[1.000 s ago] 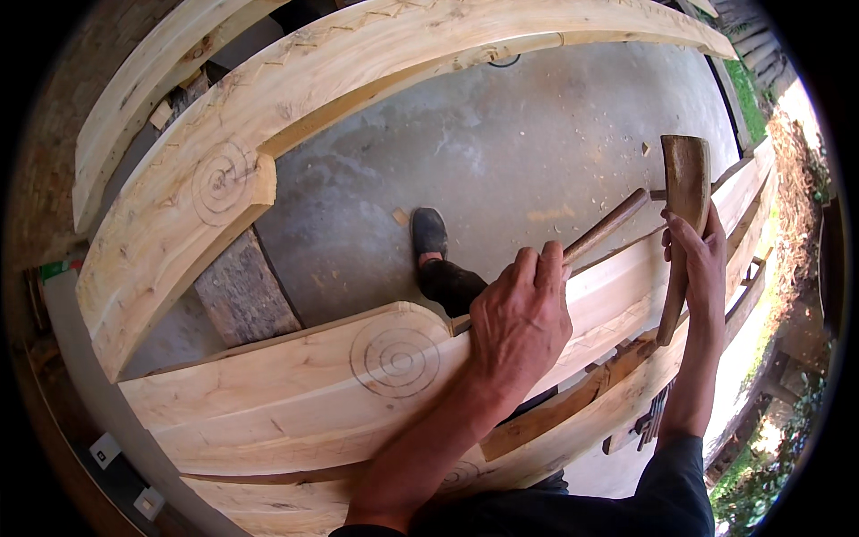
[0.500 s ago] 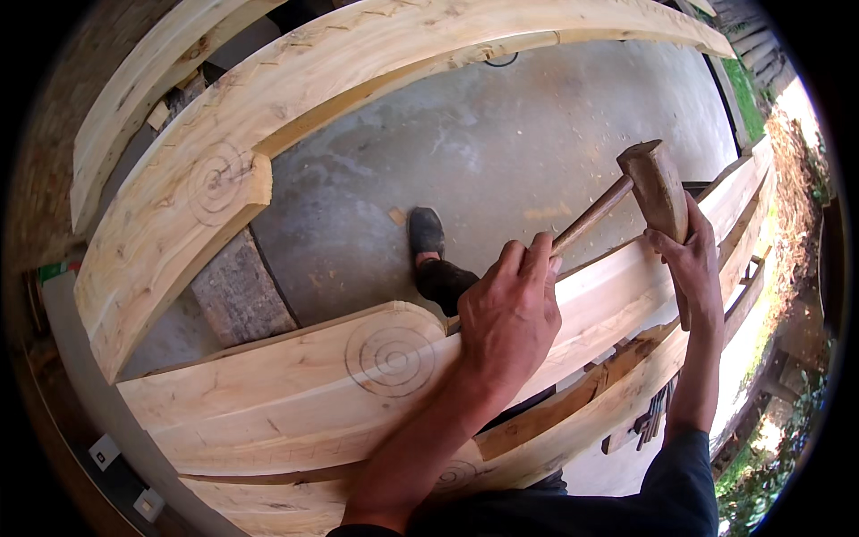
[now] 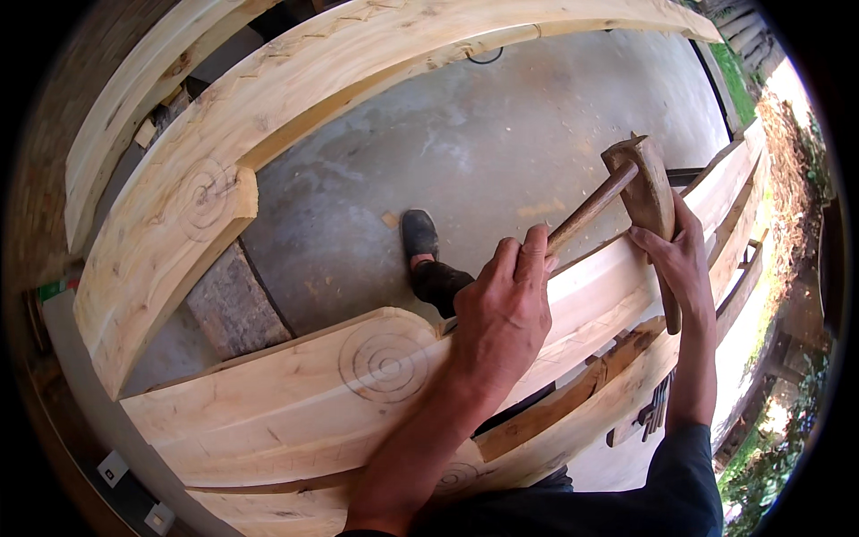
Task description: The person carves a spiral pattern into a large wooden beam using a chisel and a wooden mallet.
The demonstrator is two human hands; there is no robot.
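Observation:
Both of my hands are on an adze-like tool [image 3: 646, 192] with a round wooden handle and a long, brown, tapering head. My left hand [image 3: 503, 309] wraps round the handle, knuckles up. Farther right, my right hand [image 3: 682, 259] grips the lower part of the head. A narrow brown length shows below that hand; whether it belongs to the same piece I cannot tell. Under my hands runs a long pale timber beam [image 3: 268, 407] with pencilled rings near its rounded end. The tool's head is raised over the far edge of this beam.
A curved timber [image 3: 313, 67] arches across the far side, with another behind it at far left. A weathered block [image 3: 234, 304] lies beneath its near end. My shoe [image 3: 419, 234] stands on the concrete floor [image 3: 358, 179] amid wood chips. Several hand tools [image 3: 655, 412] lie lower right.
The tool's head has turned slightly in my hands, and my right hand sits a little farther left in the picture. The whole view has shifted slightly. Both grips stay the same.

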